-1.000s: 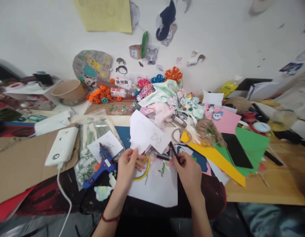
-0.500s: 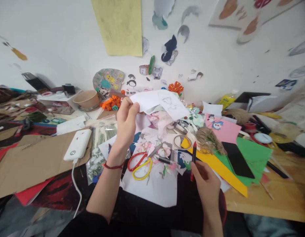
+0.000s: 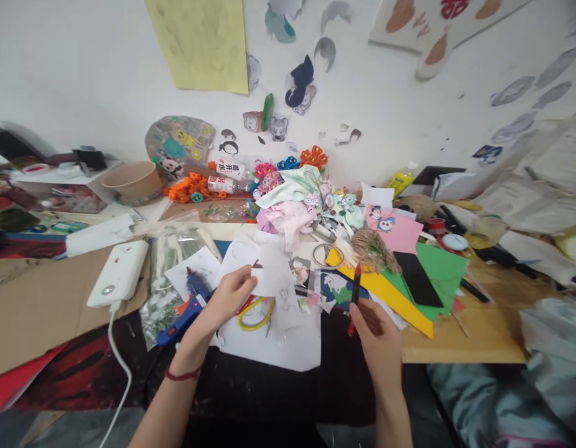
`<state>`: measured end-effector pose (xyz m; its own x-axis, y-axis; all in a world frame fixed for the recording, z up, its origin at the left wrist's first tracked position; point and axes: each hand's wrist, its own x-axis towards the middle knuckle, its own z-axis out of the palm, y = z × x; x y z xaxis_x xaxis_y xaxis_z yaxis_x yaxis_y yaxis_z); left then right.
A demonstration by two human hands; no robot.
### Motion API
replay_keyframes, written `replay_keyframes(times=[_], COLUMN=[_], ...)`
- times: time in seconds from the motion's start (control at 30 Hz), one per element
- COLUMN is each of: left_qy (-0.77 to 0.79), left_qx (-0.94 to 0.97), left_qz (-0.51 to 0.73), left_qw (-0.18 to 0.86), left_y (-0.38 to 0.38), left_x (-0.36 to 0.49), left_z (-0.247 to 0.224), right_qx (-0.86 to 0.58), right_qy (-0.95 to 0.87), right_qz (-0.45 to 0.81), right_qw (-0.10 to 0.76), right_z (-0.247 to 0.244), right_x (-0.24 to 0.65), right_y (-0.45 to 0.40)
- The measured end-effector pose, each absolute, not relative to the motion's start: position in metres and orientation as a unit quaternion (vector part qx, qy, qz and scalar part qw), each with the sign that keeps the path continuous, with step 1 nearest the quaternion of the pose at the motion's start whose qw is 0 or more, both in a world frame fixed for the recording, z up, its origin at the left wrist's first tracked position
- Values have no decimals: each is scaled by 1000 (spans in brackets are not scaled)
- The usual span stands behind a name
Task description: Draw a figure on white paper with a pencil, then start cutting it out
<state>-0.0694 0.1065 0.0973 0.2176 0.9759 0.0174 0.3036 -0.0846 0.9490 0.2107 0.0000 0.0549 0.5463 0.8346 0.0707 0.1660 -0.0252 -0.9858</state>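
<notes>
My left hand (image 3: 234, 294) is closed on the edge of a white sheet of paper (image 3: 272, 264) with a faint pencil drawing on it. This sheet lies low over other papers and covers most of a pair of scissors (image 3: 255, 326), leaving a yellow handle and a bit of red showing. In my right hand (image 3: 379, 333) a red and black pen (image 3: 356, 291) stands nearly upright, gripped between thumb and fingers, red end up. Beneath both hands is a larger white sheet (image 3: 278, 351). Beside my left wrist lies a blue glue gun (image 3: 185, 318).
A white power strip (image 3: 117, 274) with a cable rests on cardboard (image 3: 40, 311) to the left. On the right are a yellow strip (image 3: 404, 305), twine (image 3: 376, 249), a black phone (image 3: 417, 280) and green paper (image 3: 440, 274). Fabric (image 3: 292, 218) and crocheted flowers (image 3: 313, 157) stand behind.
My left hand has brought the drawn sheet down from a raised position to the tabletop papers. My right hand still grips the pen. The view has shifted right, and the glue gun shows more.
</notes>
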Motion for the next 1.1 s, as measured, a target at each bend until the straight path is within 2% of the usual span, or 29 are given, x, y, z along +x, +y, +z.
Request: replay_keyframes(times=[0.17,0.43,0.53,0.6,0.7,0.77,0.87,0.97,1.1], left_qy=[533,472,428,349,275,251,310,473,553], left_qx=[663,690,714,751,801,807,766,676,652], left_qz=[320,428,458,498,502,511,517,480,404], left_qw=[418,343,313,257,176,157,224,298,326], left_y=[89,119,143,152,148,139,124,115,113], left_x=[-80,-58,-50,-47,-44,-43,-42,-39,-37], left_z=[92,113,146,177,217,226,203,154,99], right_qx=[-670,-573,-499,-435,-415,-442,-477,-495,-543], right_qy=[-400,-420,-410,-418,-420,-427,-442,-418,-404], right_qz=[293,403,453,484,451,419,404,431,450], right_qw=[552,578,615,634,669,668,643,628,583], right_z=[52,55,84,113,154,166,155,120,71], right_x=[207,189,180,177,180,183,185,186,191], right_y=[0,55,92,110,116,107,87,70,56])
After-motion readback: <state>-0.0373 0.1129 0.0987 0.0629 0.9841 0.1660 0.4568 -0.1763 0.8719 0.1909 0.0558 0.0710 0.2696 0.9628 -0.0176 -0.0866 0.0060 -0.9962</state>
